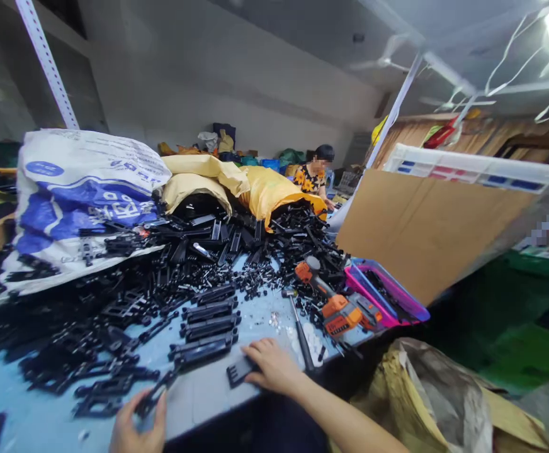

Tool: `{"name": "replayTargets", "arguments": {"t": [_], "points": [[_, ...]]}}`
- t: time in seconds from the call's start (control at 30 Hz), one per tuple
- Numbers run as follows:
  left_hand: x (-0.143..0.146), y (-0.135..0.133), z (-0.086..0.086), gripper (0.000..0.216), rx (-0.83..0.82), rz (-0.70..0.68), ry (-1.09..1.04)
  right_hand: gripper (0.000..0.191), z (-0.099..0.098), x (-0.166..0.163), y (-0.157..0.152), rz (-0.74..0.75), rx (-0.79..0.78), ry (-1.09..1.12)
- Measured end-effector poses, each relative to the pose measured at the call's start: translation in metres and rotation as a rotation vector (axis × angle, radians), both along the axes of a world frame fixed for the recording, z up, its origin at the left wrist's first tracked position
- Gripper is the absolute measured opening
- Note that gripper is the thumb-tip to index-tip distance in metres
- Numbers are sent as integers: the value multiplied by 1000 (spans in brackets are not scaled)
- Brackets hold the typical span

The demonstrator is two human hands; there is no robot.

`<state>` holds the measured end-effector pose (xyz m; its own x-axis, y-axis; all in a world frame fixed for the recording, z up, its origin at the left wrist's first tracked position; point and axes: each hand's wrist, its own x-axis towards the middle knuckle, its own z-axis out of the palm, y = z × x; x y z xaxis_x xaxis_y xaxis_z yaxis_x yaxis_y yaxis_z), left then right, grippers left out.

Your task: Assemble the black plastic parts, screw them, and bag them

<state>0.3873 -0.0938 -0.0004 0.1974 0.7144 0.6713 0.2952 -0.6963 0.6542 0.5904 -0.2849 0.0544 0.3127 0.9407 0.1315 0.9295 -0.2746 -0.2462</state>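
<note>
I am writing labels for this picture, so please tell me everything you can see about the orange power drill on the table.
The orange power drill lies on its side on the light blue table, near the right edge. Its body looks like orange and black plastic, with a dark chuck end toward the far side and a blocky orange base nearer the camera. It rests among loose black plastic parts, beside a pink tray. A hammer lies just left of it. Neither hand touches it; the right hand is nearest.

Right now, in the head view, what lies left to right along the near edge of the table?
Left hand on a black plastic strip → right hand on a small black comb-like part → hammer → orange power drill → pink tray.
</note>
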Motion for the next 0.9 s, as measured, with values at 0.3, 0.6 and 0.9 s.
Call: {"name": "replayTargets", "arguments": {"t": [0.3,0.6,0.9], "points": [[1,-19,74,41,76,-54,9,41,-28,-12,-15,-155,228,-22],[42,-23,28,24,25,-292,479,41,-32,-12,-17,-183,249,-33],[49,-22,15,25,87,-306,654,39,-28,-16,-16,-208,243,-75]]}}
